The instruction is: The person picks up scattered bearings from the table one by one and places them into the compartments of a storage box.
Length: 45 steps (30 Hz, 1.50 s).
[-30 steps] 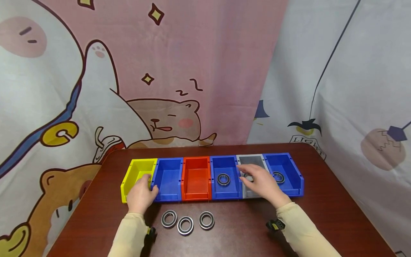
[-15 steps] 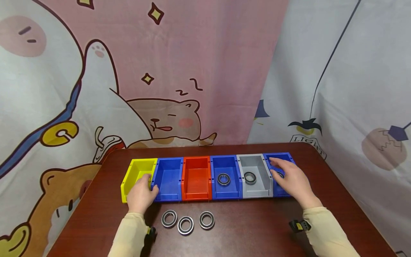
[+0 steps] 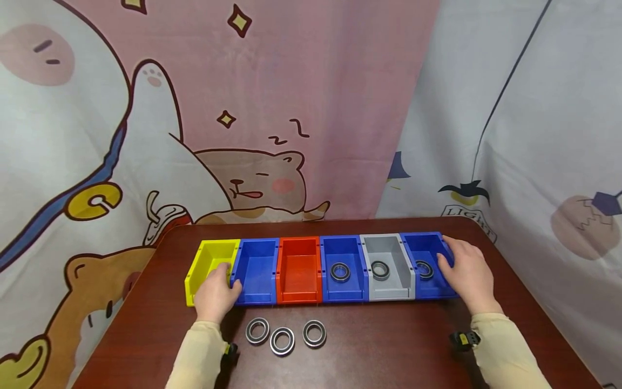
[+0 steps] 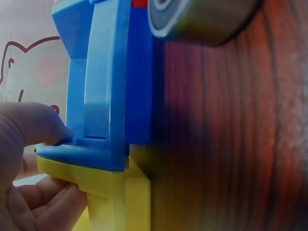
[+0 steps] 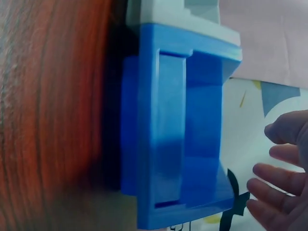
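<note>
A row of joined storage bins spans the table in the head view. My left hand (image 3: 215, 294) pinches the adjoining walls of the yellow bin (image 3: 193, 281) and the blue bin (image 3: 257, 296) beside it. In the left wrist view its thumb (image 4: 45, 126) lies on the blue side and its fingers curl on the yellow side. My right hand (image 3: 468, 273) is by the outer wall of the right-end blue bin (image 3: 430, 292), thumb and fingers spread, holding nothing. Single bearings lie in that bin (image 3: 425, 269), the grey bin (image 3: 380, 270) and another blue bin (image 3: 340, 272).
Three loose bearings (image 3: 257, 330) (image 3: 282, 341) (image 3: 314, 333) lie on the brown table (image 3: 379, 346) before the row. A red bin (image 3: 298, 296) stands mid-row. Behind the table hangs a printed curtain (image 3: 350, 108).
My right hand has moved rightward from over the grey bin, across the right-end blue bin, to its outer wall. The bearings there show again. My left hand stays on the bins.
</note>
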Tool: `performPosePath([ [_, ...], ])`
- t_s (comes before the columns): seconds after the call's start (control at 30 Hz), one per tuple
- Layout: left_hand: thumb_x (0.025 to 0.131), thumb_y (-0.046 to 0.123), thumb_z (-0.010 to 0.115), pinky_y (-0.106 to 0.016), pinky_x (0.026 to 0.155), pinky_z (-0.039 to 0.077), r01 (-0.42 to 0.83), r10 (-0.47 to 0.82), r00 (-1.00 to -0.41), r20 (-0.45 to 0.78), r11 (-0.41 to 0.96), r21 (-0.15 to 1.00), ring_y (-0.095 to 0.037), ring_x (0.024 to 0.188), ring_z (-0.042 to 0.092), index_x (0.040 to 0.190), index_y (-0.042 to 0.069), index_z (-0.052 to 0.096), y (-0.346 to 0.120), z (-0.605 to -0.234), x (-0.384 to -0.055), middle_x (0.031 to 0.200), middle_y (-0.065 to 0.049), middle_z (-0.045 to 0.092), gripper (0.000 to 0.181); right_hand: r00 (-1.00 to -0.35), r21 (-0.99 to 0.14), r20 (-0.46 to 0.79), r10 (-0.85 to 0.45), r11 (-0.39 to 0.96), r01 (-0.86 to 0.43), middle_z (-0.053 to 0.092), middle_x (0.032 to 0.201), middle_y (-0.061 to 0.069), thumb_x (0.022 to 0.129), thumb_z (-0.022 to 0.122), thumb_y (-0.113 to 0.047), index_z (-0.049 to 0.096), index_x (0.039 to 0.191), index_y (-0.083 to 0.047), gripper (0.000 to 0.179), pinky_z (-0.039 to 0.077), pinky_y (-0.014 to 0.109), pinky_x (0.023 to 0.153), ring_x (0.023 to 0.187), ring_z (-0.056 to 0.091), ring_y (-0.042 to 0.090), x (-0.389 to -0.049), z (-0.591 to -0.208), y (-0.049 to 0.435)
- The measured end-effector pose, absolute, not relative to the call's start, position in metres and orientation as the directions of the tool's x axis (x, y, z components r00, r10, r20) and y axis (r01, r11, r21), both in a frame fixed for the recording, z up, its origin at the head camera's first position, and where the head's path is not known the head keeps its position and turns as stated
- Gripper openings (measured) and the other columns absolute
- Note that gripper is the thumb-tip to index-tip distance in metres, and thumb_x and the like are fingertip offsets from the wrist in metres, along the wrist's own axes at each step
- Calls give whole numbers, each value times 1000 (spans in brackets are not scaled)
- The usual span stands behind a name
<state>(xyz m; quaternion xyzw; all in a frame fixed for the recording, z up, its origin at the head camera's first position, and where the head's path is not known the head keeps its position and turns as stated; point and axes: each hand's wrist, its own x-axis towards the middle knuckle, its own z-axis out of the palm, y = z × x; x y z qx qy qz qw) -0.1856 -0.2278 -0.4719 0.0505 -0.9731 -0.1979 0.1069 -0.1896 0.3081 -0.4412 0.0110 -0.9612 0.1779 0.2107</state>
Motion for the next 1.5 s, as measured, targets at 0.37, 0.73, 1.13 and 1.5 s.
performPosePath([
  [0.37, 86, 23, 70, -56, 74, 53, -53, -137, -973, 186, 916, 398, -39, 90, 64, 128, -2, 56, -227, -471, -185, 113, -26, 66, 51, -982, -360, 160, 104, 932, 40, 42, 134, 42, 94, 62, -17, 33, 144, 14, 66, 38, 69, 95, 120, 43, 59, -190, -454, 320],
  [0.73, 86, 23, 70, -56, 75, 53, -54, -137, -974, 180, 913, 404, -39, 91, 64, 129, -2, 56, -226, -472, -185, 114, -26, 65, 52, -988, -387, 114, 107, 921, 55, 46, 128, 45, 97, 48, -6, 35, 139, 19, 51, 44, 66, 87, 109, 52, 59, -192, -461, 327],
  [1.13, 87, 24, 70, -57, 77, 53, -70, -150, -975, 163, 906, 418, -40, 93, 64, 131, -2, 54, -227, -471, -183, 116, -27, 64, 53, -988, -407, 107, 110, 911, 57, 48, 125, 45, 97, 46, -1, 38, 137, 19, 45, 45, 66, 86, 108, 53, 59, -193, -460, 326],
  [1.5, 89, 21, 68, -59, 92, 47, -17, -112, -979, 168, 875, 484, -45, 109, 60, 133, -7, 52, -229, -467, -175, 126, -29, 60, 55, -987, -411, 112, 117, 909, 61, 49, 125, 44, 97, 46, -1, 39, 136, 18, 44, 45, 66, 87, 109, 53, 58, -194, -461, 326],
])
